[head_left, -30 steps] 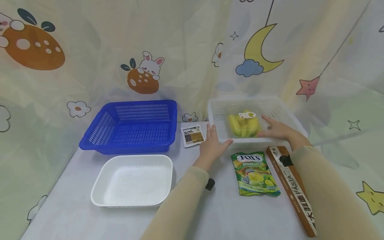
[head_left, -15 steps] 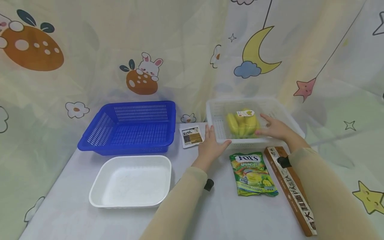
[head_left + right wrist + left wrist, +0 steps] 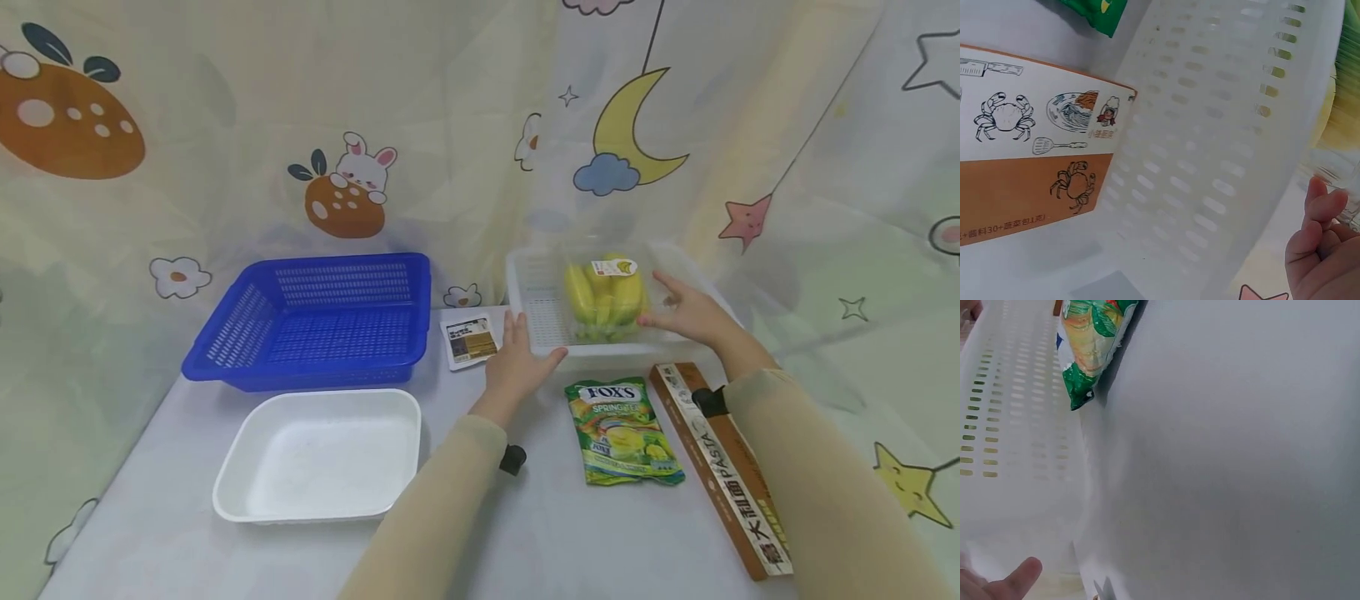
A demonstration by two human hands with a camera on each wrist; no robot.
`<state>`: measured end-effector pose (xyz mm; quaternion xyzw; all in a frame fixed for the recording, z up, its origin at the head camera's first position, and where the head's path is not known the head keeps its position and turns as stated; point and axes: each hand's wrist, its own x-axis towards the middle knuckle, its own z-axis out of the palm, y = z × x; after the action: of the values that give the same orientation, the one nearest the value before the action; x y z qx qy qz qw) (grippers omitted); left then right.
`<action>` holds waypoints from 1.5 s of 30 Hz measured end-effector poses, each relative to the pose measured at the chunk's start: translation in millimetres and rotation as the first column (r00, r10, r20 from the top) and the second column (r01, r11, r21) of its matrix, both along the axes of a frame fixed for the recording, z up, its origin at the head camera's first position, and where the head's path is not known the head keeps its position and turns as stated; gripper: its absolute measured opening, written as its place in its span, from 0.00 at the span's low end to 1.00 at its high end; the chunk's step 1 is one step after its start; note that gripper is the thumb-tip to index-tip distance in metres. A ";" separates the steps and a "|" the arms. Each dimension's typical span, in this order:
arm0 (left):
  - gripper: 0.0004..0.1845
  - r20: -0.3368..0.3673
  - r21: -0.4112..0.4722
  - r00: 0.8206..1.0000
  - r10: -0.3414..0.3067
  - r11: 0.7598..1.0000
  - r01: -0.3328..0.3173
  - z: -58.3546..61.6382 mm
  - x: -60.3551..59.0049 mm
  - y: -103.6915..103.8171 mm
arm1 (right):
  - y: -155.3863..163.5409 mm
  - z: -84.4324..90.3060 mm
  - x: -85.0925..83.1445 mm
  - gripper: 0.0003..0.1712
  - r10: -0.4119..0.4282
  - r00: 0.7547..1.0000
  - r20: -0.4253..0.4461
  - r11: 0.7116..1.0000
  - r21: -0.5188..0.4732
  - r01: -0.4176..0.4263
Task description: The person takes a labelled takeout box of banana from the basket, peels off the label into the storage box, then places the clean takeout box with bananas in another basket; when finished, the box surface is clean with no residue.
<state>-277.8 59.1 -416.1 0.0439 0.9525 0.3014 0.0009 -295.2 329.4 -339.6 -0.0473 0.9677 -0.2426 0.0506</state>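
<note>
Nearest the camera: two beige sleeves reaching fwd over the white table (image 3: 570, 533). Front left sits a white foam tray (image 3: 318, 454). Front right, a green Fox's candy bag (image 3: 621, 419) lies flat, and just to its right a long brown pasta box (image 3: 716, 467) runs near-to-far, angled slightly left at its far end.

Mid-table: left hand (image 3: 519, 367) rests w/ fingers straight, flat against the near-left corner of the white slotted basket (image 3: 540, 312); thumb points right along the front rim. Not curled round anything, just pressing or steadying. In the left wrist view only a fingertip shows beside the basket wall, so no more detail on the grip there. Right hand (image 3: 686, 312) is inside the basket's right half, fingers extended leftward, tips touching the clear pack of bananas (image 3: 603, 300). Looks relaxed and fairly wide, not wrapped round the pack; the right wrist view shows loosely bent fingers near the clear plastic but can't tell if any pinch is made.

Key relation: the banana pack lies directly left of the right hand's fingertips, in the basket's middle, long axis roughly near-to-far. Right hand is clearly the nearer one; left hand is outside the basket at its corner.

Further back: small sachet (image 3: 468, 340) between the white basket and a blue slotted basket (image 3: 322, 321). Behind all, a cartoon-print curtain (image 3: 450, 125).
</note>
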 end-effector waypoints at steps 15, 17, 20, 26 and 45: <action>0.44 -0.020 0.239 0.995 -0.097 0.966 0.099 28.3 -10.1 -35.1 | -7.6 23.2 10.0 0.54 -0.011 1.000 -0.008 0.999 -0.049 0.011; 0.43 -0.030 0.256 0.993 -0.111 0.960 0.115 35.2 -14.5 -39.2 | -7.0 25.4 12.6 0.53 -0.003 1.000 -0.011 0.999 -0.053 0.002; 0.41 -0.032 0.321 0.992 -0.126 0.938 0.129 48.2 -20.9 -44.5 | -7.8 29.0 16.7 0.52 0.012 1.000 -0.017 0.998 -0.057 -0.013; 0.42 -0.027 0.343 0.987 -0.157 0.926 0.157 67.5 -32.7 -55.9 | -13.4 34.9 24.6 0.51 0.028 0.999 -0.032 0.996 -0.083 -0.030; 0.40 0.035 0.623 0.986 -0.164 0.775 0.107 92.2 -38.7 -81.0 | -43.5 38.4 50.2 0.48 0.163 0.979 -0.125 0.971 -0.156 -0.181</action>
<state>-316.5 -21.9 -323.9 0.0969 0.7942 0.5978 0.0496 -244.9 285.9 -301.2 -0.1485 0.9375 -0.3144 0.0135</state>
